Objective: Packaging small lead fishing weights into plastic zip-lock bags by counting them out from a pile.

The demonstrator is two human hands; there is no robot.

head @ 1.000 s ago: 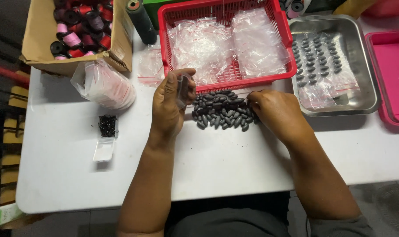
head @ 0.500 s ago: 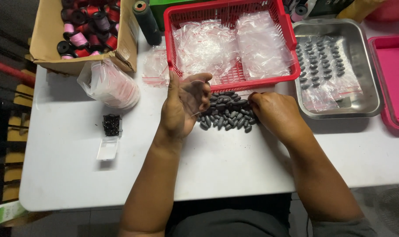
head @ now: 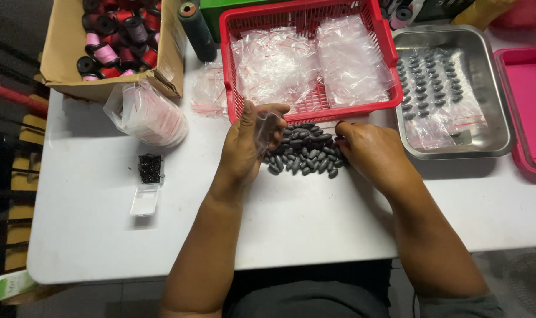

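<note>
A pile of several dark oval weights (head: pixel 306 150) lies on the white table (head: pixel 91 235) just in front of the red basket (head: pixel 238 23). My left hand (head: pixel 247 144) is at the pile's left edge, fingers closed on a small clear plastic bag (head: pixel 264 129) held upright. My right hand (head: pixel 371 150) rests palm down at the pile's right edge, fingertips touching the weights; whether it grips any is hidden.
The red basket holds clear bags (head: pixel 315 59). A steel tray (head: pixel 492 126) with bagged weights sits right, a pink tray (head: pixel 530 88) beyond it. A cardboard box of thread spools (head: pixel 112 35), a dark cone spool (head: pixel 196 29), a bag bundle (head: pixel 147 115) and a small open case (head: pixel 145 182) lie left.
My left hand has closed its fingers around the clear bag again after spreading them half a second ago. My right hand has barely moved. The camera view shifted slightly.
</note>
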